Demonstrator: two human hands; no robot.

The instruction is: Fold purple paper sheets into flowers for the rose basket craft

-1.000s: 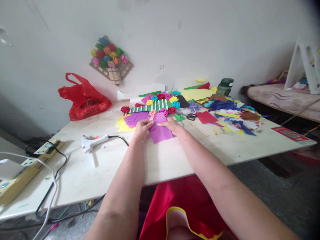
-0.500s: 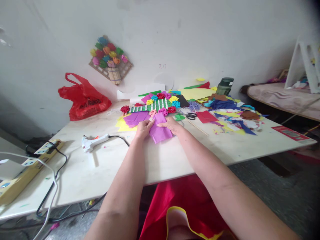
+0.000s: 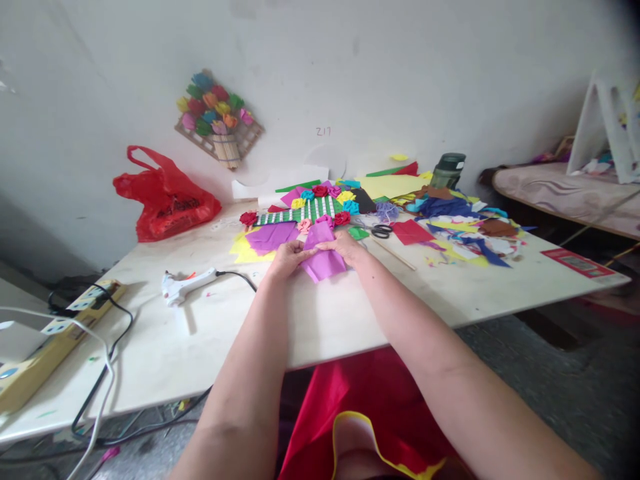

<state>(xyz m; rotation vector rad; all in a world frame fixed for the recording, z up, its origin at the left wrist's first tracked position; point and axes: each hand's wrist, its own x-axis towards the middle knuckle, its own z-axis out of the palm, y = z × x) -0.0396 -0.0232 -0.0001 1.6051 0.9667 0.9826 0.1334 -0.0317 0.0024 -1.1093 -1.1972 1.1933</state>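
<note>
Between my hands a piece of purple crepe paper (image 3: 324, 265) is held up just above the table. My left hand (image 3: 289, 259) pinches its left edge, and my right hand (image 3: 345, 249) grips it from the right, the thumbs close together at its middle. Right behind it lies a green and white striped piece (image 3: 313, 210) bordered with several colourful paper roses (image 3: 345, 197). More purple sheets (image 3: 270, 238) rest on yellow paper (image 3: 241, 252) to the left of my left hand. Black scissors (image 3: 382, 231) and a thin stick (image 3: 395, 255) lie to the right of my right hand.
A white glue gun (image 3: 187, 285) stands at the left, its cord running toward my left forearm. Beyond are a power strip (image 3: 75, 327) and a red plastic bag (image 3: 170, 200). Paper scraps (image 3: 450, 210) are heaped at the right, near a dark green bottle (image 3: 449, 171).
My thumbs have come closer together on the purple paper, which now looks more creased across its middle. Its lower edge has risen slightly. Both hands keep their hold.
</note>
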